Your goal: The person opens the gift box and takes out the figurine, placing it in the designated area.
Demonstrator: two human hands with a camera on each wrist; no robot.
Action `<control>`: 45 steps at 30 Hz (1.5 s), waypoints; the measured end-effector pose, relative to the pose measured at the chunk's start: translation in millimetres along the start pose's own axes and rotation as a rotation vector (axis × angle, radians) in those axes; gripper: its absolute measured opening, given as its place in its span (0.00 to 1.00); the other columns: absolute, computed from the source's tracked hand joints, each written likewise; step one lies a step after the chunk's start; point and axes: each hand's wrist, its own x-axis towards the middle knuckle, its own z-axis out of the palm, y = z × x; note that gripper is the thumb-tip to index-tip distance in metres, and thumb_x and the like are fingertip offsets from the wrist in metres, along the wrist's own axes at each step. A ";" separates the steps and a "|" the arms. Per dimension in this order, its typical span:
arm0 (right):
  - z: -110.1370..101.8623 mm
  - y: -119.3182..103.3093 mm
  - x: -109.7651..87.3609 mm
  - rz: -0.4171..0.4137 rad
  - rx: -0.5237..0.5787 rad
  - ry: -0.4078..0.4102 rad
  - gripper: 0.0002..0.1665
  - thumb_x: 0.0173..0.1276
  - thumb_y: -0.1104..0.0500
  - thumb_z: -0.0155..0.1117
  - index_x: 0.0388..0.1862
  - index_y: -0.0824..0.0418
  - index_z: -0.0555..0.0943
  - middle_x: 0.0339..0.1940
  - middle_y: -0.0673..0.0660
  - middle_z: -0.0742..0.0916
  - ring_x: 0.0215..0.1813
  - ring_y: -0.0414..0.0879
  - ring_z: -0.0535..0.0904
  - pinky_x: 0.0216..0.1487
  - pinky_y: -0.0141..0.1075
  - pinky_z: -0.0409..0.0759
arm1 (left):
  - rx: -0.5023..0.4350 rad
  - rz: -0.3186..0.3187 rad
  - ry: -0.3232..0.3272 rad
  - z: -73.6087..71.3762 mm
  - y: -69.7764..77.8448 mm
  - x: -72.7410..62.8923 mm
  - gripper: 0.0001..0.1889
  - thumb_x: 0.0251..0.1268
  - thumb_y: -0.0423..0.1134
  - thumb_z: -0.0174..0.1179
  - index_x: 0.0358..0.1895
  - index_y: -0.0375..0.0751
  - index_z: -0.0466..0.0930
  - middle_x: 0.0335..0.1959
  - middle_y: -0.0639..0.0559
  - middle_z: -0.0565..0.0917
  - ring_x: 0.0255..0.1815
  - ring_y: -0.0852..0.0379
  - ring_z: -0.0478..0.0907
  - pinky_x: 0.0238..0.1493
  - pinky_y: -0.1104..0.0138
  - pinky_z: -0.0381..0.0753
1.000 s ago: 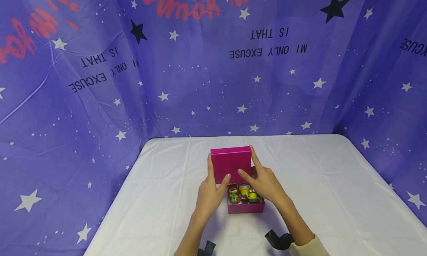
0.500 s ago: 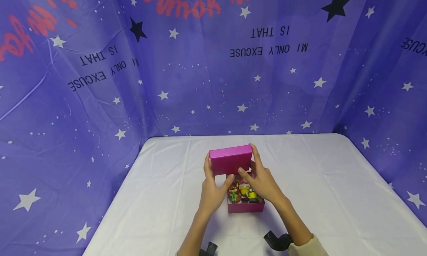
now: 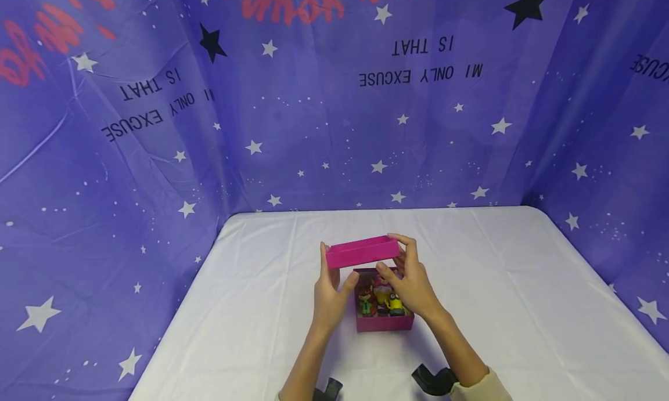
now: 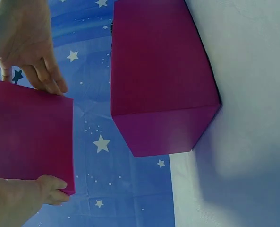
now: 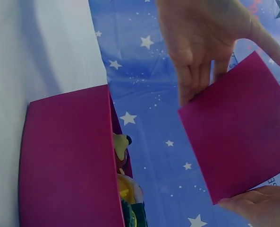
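Observation:
My left hand (image 3: 329,301) and right hand (image 3: 417,285) hold a magenta box lid (image 3: 363,253) from opposite sides. It hangs above and just beyond the open magenta box (image 3: 384,324). The lid is tilted, its left end lower, its hollow side turned up. From below, the left wrist view shows its flat face (image 4: 29,135), fingers along two opposite edges. Inside the box stand several toy figures: a fox (image 3: 367,302) in green, a yellow one-eyed Minion (image 3: 396,304) and a pink-topped figure (image 3: 382,285). Both thumbs stick out below the lid toward me.
A white cloth covers the table (image 3: 251,308). Purple star-printed curtains (image 3: 334,128) close in the back and both sides. Black curved pieces, probably camera mounts, sit at both wrists, one by the right sleeve (image 3: 478,386).
The lid has swung from upright, its flat face toward me, to lying nearly flat with its hollow side up. It has uncovered more of the box and figures. The box stays put.

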 end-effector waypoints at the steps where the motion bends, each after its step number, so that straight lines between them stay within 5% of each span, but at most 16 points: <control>1: -0.2 -4.7 0.0 0.003 0.018 0.001 0.34 0.63 0.65 0.61 0.63 0.66 0.55 0.61 0.73 0.70 0.56 0.67 0.72 0.50 0.55 0.74 | -0.010 -0.003 0.002 0.0 -4.9 0.7 0.46 0.62 0.44 0.59 0.72 0.32 0.35 0.72 0.38 0.49 0.70 0.44 0.49 0.62 0.55 0.60; 5: -0.9 -15.7 -1.8 0.070 0.058 0.001 0.33 0.59 0.66 0.64 0.55 0.71 0.55 0.68 0.71 0.63 0.55 0.67 0.73 0.47 0.50 0.78 | -0.024 -0.003 0.012 0.2 -21.6 3.3 0.48 0.59 0.49 0.61 0.73 0.39 0.38 0.73 0.46 0.49 0.71 0.50 0.49 0.61 0.60 0.63; 10: 0.4 -12.5 -4.5 0.111 0.102 -0.017 0.37 0.55 0.67 0.68 0.53 0.71 0.54 0.56 0.75 0.72 0.46 0.63 0.78 0.37 0.40 0.82 | -0.088 -0.024 -0.015 -3.7 -21.6 4.5 0.51 0.54 0.44 0.67 0.74 0.45 0.39 0.73 0.51 0.51 0.68 0.54 0.58 0.57 0.65 0.69; 13: 0.9 -10.4 -5.6 0.098 0.091 -0.022 0.38 0.53 0.67 0.70 0.53 0.71 0.55 0.52 0.76 0.73 0.47 0.63 0.78 0.40 0.41 0.81 | -0.087 -0.019 -0.043 -7.3 -26.6 4.7 0.53 0.51 0.43 0.69 0.74 0.48 0.39 0.73 0.54 0.51 0.66 0.55 0.61 0.55 0.67 0.72; 23: 12.0 -2.8 -10.4 0.035 0.035 -0.058 0.41 0.47 0.67 0.74 0.52 0.70 0.56 0.64 0.75 0.65 0.56 0.61 0.72 0.49 0.47 0.77 | -0.072 0.018 -0.124 -29.8 -0.7 1.0 0.57 0.44 0.30 0.71 0.73 0.37 0.37 0.73 0.40 0.47 0.70 0.45 0.51 0.60 0.65 0.66; 30: 31.9 28.1 -9.3 0.035 0.047 -0.054 0.42 0.47 0.61 0.77 0.53 0.64 0.58 0.68 0.66 0.64 0.58 0.55 0.72 0.50 0.43 0.76 | -0.037 -0.008 -0.126 -44.4 -3.6 -0.6 0.57 0.43 0.28 0.71 0.73 0.36 0.37 0.72 0.38 0.50 0.69 0.44 0.55 0.58 0.63 0.68; 35: 50.9 32.1 -7.5 0.003 0.003 -0.029 0.43 0.46 0.51 0.77 0.52 0.62 0.59 0.70 0.63 0.62 0.61 0.53 0.70 0.53 0.46 0.74 | -0.031 -0.010 -0.149 -64.1 -10.1 3.4 0.56 0.42 0.27 0.71 0.73 0.36 0.39 0.71 0.38 0.52 0.67 0.43 0.58 0.56 0.66 0.71; 39: 72.8 28.9 -8.8 0.026 -0.029 0.013 0.44 0.45 0.47 0.77 0.51 0.61 0.59 0.65 0.66 0.69 0.59 0.52 0.71 0.52 0.46 0.74 | -0.024 -0.024 -0.183 -86.6 -18.7 6.7 0.56 0.41 0.25 0.72 0.73 0.36 0.42 0.70 0.38 0.55 0.66 0.42 0.59 0.54 0.68 0.72; 45: 107.3 21.1 -18.5 0.046 0.036 0.018 0.42 0.49 0.47 0.74 0.51 0.64 0.59 0.73 0.65 0.51 0.69 0.57 0.56 0.63 0.44 0.63 | 0.000 -0.109 -0.222 -122.4 -49.3 4.6 0.55 0.40 0.27 0.73 0.72 0.47 0.48 0.68 0.45 0.61 0.62 0.46 0.65 0.52 0.68 0.74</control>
